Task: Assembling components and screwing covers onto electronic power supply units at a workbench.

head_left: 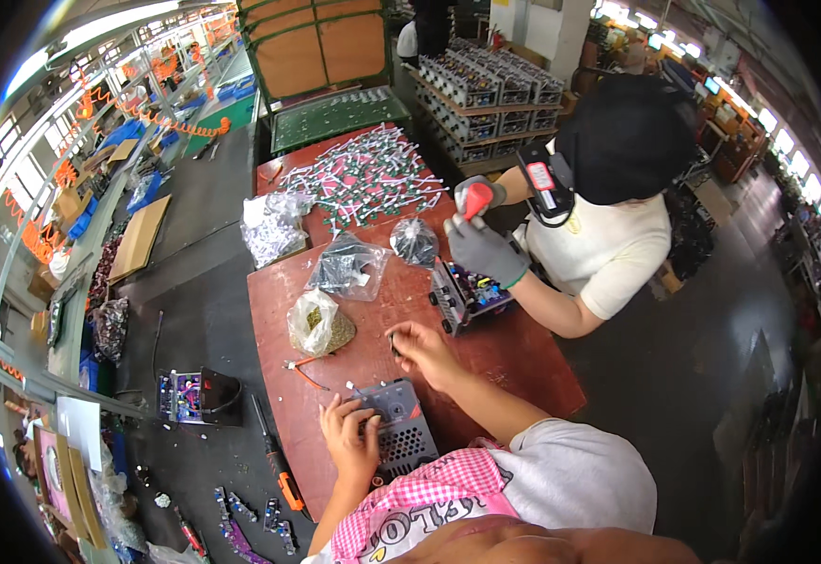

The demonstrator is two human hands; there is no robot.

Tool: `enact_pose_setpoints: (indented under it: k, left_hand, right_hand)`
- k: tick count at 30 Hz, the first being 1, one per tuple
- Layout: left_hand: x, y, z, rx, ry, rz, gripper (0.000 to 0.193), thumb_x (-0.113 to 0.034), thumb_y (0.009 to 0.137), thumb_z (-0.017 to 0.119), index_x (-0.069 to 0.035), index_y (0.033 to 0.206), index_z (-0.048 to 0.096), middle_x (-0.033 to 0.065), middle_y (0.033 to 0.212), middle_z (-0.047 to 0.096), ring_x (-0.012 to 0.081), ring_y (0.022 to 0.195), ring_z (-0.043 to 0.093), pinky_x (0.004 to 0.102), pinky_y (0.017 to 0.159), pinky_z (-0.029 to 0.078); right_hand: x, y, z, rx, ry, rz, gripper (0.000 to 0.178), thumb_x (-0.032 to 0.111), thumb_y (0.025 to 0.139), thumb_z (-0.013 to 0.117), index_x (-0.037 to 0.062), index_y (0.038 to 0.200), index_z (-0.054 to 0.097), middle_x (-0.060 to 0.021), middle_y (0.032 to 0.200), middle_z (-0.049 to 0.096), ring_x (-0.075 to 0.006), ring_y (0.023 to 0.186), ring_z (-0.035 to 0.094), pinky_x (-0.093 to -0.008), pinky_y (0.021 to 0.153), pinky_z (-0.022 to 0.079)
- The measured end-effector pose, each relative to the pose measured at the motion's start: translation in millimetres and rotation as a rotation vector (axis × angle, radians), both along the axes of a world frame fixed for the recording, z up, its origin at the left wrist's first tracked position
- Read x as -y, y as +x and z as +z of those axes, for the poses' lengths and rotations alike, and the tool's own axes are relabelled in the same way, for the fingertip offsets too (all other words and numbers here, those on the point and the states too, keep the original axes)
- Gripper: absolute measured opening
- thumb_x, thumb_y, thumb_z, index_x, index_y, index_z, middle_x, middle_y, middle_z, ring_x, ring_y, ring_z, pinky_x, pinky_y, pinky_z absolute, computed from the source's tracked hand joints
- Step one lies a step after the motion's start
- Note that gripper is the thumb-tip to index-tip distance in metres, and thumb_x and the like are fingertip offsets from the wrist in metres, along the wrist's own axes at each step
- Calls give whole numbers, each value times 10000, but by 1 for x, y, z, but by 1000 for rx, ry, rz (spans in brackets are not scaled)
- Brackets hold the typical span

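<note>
Grey vented metal housing point(396, 428): flat on the near end of the red-brown worktable point(514, 362), long axis running from the wearer's chest away toward the table's middle, slotted face up

Left hand point(352, 440): spread flat on the housing's left edge, fingers open and pressing down, nothing enclosed

Right hand point(425, 350): just beyond the housing's far end, nearer the table's middle, fingertips pinched narrow on a small dark part point(394, 344); kind of part too small to tell; lies up and slightly right of the housing, well clear of the left hand

Around: bag of brownish small parts point(317, 324) to the left of the right hand, orange-handled cutters point(303, 368) beside it, clear bags of dark hardware point(349, 266) further up, heap of white and green pieces point(368, 176) at the far end

Co-worker opposite: grey-gloved hands point(481, 246) on an open electronic unit point(467, 293), red-handled tool in the upper glove

Room: workshop floor, dark grey; orange-handled screwdriver point(279, 465) and another opened unit point(194, 395) on the floor left of the table; stacked units on a pallet point(490, 89) behind
</note>
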State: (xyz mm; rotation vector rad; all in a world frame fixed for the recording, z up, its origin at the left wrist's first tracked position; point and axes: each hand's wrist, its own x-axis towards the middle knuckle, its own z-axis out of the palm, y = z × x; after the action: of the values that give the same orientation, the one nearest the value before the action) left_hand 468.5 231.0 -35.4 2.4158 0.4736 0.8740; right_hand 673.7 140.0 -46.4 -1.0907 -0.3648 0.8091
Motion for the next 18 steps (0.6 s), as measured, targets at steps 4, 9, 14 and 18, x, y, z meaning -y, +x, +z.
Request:
enact_pose_setpoints:
  k: [4, 9, 14, 18]
  left_hand:
    - [5, -4, 18, 341, -1031, -223, 287, -284, 976, 582, -38, 1123, 600, 141, 1127, 621, 292, 1038, 629, 434, 860, 540]
    - [-1, 5, 30, 263, -2142, -613, 529, -501, 1038, 381, -59, 1303, 499, 124, 1166, 569, 281, 979, 663, 386, 804, 591]
    - [0, -9, 14, 92, -1998, -571, 380, -430, 1030, 467, -123, 1220, 588, -2, 1018, 626, 109, 799, 615, 258, 619, 506]
    - [10, -25, 20, 99, -1934, -541, 335, -369, 1022, 517, -120, 1239, 571, 10, 1026, 644, 102, 793, 615, 235, 586, 489]
  right_hand:
    - [23, -63, 48, 595, 78, -20, 246, 116, 899, 711, 55, 1124, 633, 0, 964, 621, -91, 852, 586, -244, 736, 493]
    - [31, -94, 65, 1150, -69, -31, 318, 55, 762, 763, 49, 1064, 663, -67, 1012, 632, -188, 836, 585, -302, 767, 490]
    - [47, -115, 63, 959, -111, -117, 266, 99, 835, 720, 47, 1087, 656, -91, 1024, 656, -239, 930, 625, -363, 831, 496]
    - [54, -127, 57, 972, -85, -106, 235, 116, 870, 686, 56, 1097, 668, -109, 1050, 671, -268, 967, 625, -380, 883, 481]
